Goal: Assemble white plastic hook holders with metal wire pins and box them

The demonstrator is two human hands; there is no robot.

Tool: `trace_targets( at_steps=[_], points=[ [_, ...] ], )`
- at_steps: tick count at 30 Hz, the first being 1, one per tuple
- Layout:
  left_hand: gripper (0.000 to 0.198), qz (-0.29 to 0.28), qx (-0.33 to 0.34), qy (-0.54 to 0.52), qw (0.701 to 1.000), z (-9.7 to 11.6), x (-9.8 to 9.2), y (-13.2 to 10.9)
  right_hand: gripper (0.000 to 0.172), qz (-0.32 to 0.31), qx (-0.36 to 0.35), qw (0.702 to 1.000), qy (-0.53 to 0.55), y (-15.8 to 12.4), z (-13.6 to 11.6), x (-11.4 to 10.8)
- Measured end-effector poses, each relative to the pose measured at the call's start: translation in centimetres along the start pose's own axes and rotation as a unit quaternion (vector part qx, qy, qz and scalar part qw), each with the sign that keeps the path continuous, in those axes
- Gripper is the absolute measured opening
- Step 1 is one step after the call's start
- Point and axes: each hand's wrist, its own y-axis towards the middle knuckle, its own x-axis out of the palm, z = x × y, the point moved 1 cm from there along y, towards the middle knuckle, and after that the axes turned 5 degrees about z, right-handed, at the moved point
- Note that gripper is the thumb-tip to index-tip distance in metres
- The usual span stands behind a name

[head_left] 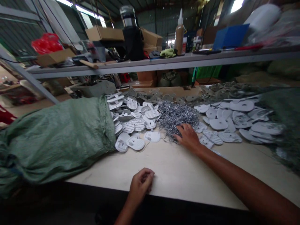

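Observation:
My right hand (188, 137) reaches to the near right edge of a heap of thin metal pins (174, 116), its thumb and fingers apart and touching the heap. Close to the table's front edge, my left hand (142, 182) is closed, fingers curled in toward the thumb; whatever it holds, if anything, is hidden. Left of the pins lies a pile of white oval plastic pieces (137, 125), some with ridged faces and some with a small hole. More white plastic pieces (219, 124) are piled to the right of the pins.
A green woven sack (70, 137) lies on the left of the pale table (173, 175), its mouth toward the white pieces. Dark green sacking (286, 115) is at the right. Greyish translucent pieces (225, 90) lie behind. Above runs a shelf (164, 64) with a bottle (179, 36) and boxes.

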Motion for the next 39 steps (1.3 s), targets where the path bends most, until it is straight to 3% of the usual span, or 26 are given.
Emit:
trace_targets(
  at_steps=[3, 6, 9, 15, 20, 25, 28, 32, 36, 39],
  points=[
    [0.060, -0.020, 0.004, 0.018, 1.000, -0.3, -0.3, 0.3, 0.021, -0.032, -0.031, 0.999, -0.008, 1.5, 2.8, -1.0],
    [0.059, -0.032, 0.010, 0.031, 0.999, -0.6, -0.5, 0.5, 0.017, -0.040, -0.032, 0.998, -0.019, 3.3, 5.9, -2.5],
    [0.058, -0.034, 0.014, 0.033, 0.999, -0.7, -0.5, 0.5, 0.020, -0.022, -0.009, 0.999, -0.038, 4.3, 7.4, -3.1],
    [0.057, -0.036, 0.028, 0.053, 0.998, -0.8, -0.5, 0.6, 0.010, -0.036, -0.044, 0.997, -0.047, 3.1, 6.8, -3.1],
    [0.052, -0.042, 0.019, 0.040, 0.998, -0.8, -0.6, 0.6, 0.019, -0.001, -0.004, 0.999, -0.047, 4.3, 6.6, -3.6],
    [0.050, -0.038, 0.005, 0.035, 0.999, -0.7, -0.6, 0.5, 0.008, -0.034, -0.028, 0.999, -0.016, 5.6, 6.0, -3.5],
    [0.047, -0.045, -0.001, 0.037, 0.998, -0.4, -0.5, 0.5, 0.014, 0.028, 0.029, 0.999, -0.013, 6.5, 6.1, -3.9],
    [0.043, -0.053, -0.007, 0.035, 0.998, -0.1, -0.6, 0.6, 0.007, -0.011, -0.077, 0.997, -0.025, 6.8, 5.5, -4.0],
    [0.041, -0.061, -0.008, 0.045, 0.997, 0.3, -0.5, 0.6, 0.014, 0.012, -0.022, 0.999, -0.036, 6.6, 5.6, -4.2],
    [0.038, -0.057, -0.006, 0.047, 0.997, 0.6, -0.5, 0.5, 0.013, -0.019, -0.079, 0.996, -0.023, 6.0, 5.6, -3.9]
  ],
)
